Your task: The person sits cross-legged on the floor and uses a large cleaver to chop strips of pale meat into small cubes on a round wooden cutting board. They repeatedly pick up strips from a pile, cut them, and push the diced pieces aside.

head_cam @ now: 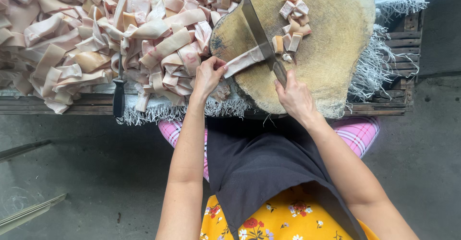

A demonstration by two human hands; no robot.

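My right hand [295, 97] grips the handle of a big cleaver [258, 31], whose blade lies across a round wooden chopping block [331, 62]. The blade's edge rests on a pale strip of pork skin [244, 60]. My left hand [208, 76] pinches the near end of that strip at the block's left edge. A small heap of cut skin cubes [293, 24] lies on the block to the right of the blade.
A large pile of long skin strips [96, 38] covers the low pallet table [57, 106] to the left. A dark-handled sharpening steel [118, 93] sticks out of the pile. Frayed white sacking [379, 67] hangs at the right. Metal bars [24, 182] lie on the concrete floor.
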